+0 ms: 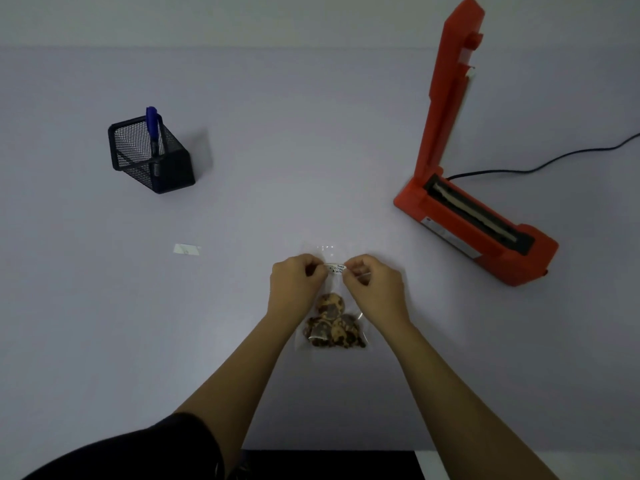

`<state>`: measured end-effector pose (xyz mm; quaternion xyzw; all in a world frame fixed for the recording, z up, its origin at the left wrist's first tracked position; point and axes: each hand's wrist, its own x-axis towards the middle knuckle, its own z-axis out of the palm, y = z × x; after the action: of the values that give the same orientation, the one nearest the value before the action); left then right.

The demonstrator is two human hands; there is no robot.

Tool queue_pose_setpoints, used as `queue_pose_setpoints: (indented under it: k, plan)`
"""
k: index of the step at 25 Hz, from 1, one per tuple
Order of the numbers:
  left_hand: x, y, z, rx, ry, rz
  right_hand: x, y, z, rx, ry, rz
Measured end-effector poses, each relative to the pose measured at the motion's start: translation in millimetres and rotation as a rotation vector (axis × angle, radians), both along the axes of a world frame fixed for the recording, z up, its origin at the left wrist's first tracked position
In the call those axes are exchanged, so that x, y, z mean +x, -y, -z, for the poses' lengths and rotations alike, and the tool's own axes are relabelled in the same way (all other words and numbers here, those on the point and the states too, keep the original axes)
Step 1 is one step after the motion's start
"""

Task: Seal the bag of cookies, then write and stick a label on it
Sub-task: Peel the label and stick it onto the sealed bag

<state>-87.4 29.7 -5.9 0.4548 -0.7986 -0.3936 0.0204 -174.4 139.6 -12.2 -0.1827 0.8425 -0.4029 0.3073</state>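
Observation:
A clear plastic bag of cookies (332, 325) lies flat on the table in front of me, the cookies bunched at its near end. Over the bag's upper part I hold a small white label (335, 268) with handwriting on it. My left hand (296, 284) pinches its left end and my right hand (372, 285) pinches its right end. The label bows slightly upward between my fingertips. Whether it touches the bag I cannot tell. The bag's far edge (327, 249) shows beyond my fingers.
An orange heat sealer (474, 220) with its arm raised stands at the right, its black cable (554, 161) trailing off right. A black mesh pen holder (152, 157) with a blue pen (152, 128) stands at the left. A small white backing strip (187, 249) lies left of my hands.

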Motion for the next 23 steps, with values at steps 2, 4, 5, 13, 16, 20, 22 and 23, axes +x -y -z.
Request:
queue_pose_setpoints:
  k: [2, 4, 5, 13, 16, 20, 22, 23]
  plan:
    - [-1.4, -1.0, -1.1, 0.003, -0.002, -0.017, -2.1, -0.8, 3.8, -0.001, -0.014, 0.0]
    - [-1.9, -1.2, -1.1, 0.009, -0.007, -0.025, -3.3, -1.7, 6.2, 0.007, -0.025, 0.001]
    - [-2.0, -1.5, -0.7, 0.01, -0.011, -0.026, -3.7, -1.9, 6.6, 0.01, -0.029, 0.005]
    - [-3.3, 1.3, 3.3, 0.054, -0.018, -0.025, -5.3, 2.3, 3.9, 0.032, -0.03, 0.028]
    - [-4.0, 3.7, 4.6, 0.092, 0.002, -0.034, -5.2, 2.0, 4.1, 0.042, -0.035, 0.015]
    - [-7.2, 3.6, 5.0, 0.088, 0.03, -0.038, -5.0, -0.3, 4.4, 0.029, -0.061, 0.014]
    - [-8.3, 2.6, 5.4, 0.076, 0.044, -0.03, -4.4, -0.8, 4.2, 0.02, -0.096, 0.004]
    - [-8.5, 2.0, 5.6, 0.07, 0.047, -0.026, -3.8, -0.4, 4.3, 0.02, -0.117, -0.004]
